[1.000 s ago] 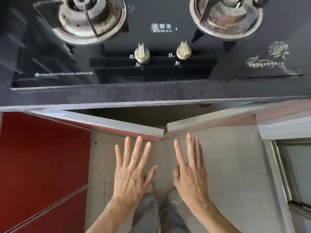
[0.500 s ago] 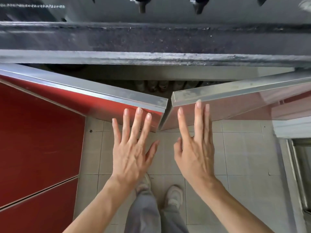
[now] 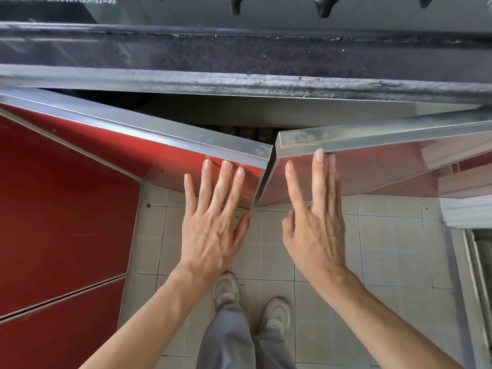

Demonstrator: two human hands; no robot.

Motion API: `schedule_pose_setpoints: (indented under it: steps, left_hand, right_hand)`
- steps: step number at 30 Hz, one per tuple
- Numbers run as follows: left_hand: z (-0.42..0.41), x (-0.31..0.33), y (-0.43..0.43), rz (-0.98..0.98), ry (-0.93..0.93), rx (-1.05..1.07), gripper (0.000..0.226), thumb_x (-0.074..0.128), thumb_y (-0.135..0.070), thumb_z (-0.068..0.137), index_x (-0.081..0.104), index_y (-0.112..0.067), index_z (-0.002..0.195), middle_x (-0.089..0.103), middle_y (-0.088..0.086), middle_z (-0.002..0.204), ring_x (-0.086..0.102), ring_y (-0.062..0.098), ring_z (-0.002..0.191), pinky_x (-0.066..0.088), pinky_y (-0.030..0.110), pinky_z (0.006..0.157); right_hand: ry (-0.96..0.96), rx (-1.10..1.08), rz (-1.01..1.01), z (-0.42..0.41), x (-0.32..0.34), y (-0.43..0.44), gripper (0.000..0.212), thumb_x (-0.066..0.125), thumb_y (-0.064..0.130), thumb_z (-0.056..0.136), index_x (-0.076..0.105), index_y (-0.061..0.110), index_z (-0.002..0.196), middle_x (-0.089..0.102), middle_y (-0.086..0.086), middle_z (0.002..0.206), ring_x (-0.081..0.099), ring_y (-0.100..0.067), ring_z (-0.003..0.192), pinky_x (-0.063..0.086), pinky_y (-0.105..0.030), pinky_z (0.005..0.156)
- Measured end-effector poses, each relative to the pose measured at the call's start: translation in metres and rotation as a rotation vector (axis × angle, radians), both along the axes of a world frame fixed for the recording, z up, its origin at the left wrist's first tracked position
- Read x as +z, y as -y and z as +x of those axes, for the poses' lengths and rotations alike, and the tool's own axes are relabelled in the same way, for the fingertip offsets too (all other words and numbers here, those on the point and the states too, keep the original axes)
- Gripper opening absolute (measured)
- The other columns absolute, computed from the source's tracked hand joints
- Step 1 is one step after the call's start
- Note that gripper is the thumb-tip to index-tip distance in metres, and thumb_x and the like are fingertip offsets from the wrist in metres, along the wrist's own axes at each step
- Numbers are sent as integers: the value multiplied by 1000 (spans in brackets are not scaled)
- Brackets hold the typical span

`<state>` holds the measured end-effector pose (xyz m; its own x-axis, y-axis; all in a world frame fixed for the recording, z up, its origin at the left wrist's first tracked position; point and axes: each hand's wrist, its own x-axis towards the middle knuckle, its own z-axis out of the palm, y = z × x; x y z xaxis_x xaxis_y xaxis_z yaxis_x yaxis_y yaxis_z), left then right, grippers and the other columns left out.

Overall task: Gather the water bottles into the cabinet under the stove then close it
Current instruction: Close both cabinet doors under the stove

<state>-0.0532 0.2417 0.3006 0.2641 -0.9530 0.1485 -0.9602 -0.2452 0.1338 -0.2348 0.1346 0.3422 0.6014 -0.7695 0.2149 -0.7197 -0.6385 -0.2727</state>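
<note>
The cabinet under the stove has two red doors with metal top edges, both partly ajar and meeting in a shallow V. My left hand (image 3: 213, 217) lies flat, fingers spread, against the left door (image 3: 149, 153). My right hand (image 3: 314, 214) presses flat on the right door (image 3: 378, 169), fingertips at its metal rim. Through the narrow gap between the doors, the tops of several water bottles (image 3: 255, 133) show dimly inside the dark cabinet. Neither hand holds anything.
The dark countertop edge (image 3: 239, 78) overhangs the doors, with stove knobs (image 3: 323, 6) above. A red cabinet front (image 3: 61, 214) stands at the left. My feet (image 3: 226, 288) are on the beige tiled floor. A metal frame (image 3: 479, 262) runs along the right.
Both hands have moved forward onto the doors, and the doors have swung closer to the cabinet. The view has tilted down, so the burners are out of sight.
</note>
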Motion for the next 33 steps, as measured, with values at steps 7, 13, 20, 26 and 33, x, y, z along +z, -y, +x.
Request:
schedule_pose_setpoints:
  steps: [7,13,20,26,33]
  left_hand:
    - [4,4,15,-17,25,6,97,52,-53,114,-14,-18,176,-21,5,183,-9,40,170,9,71,134]
    - [14,12,34,-56,31,35,92,54,-50,114,-5,-16,177,-3,4,186,0,39,171,10,73,132]
    - [19,18,61,-36,61,86,90,53,-51,115,0,-14,178,-1,4,187,-3,39,171,8,71,133]
    - [21,15,78,22,116,124,92,47,-55,114,-7,-16,177,-6,4,186,-5,39,171,7,71,134]
    - [18,15,80,39,100,137,88,44,-57,115,-6,-19,177,-7,6,186,-5,42,171,9,71,133]
  right_hand:
    - [-3,9,-12,8,2,13,106,66,-9,82,18,19,173,-11,-18,178,-5,-46,166,20,-63,130]
    - [13,6,-9,18,5,30,107,63,-10,82,16,20,174,-8,-17,180,-7,-43,166,18,-62,131]
    - [-15,-18,-25,25,8,52,110,65,-8,82,12,21,174,-7,-18,180,-7,-43,166,16,-61,132]
    - [-36,-9,-39,32,7,57,112,64,-10,81,11,22,174,-9,-18,180,-9,-44,166,17,-61,132]
    - [-43,-14,-16,34,6,56,113,62,-11,80,10,23,174,-12,-18,179,-11,-46,165,15,-60,132]
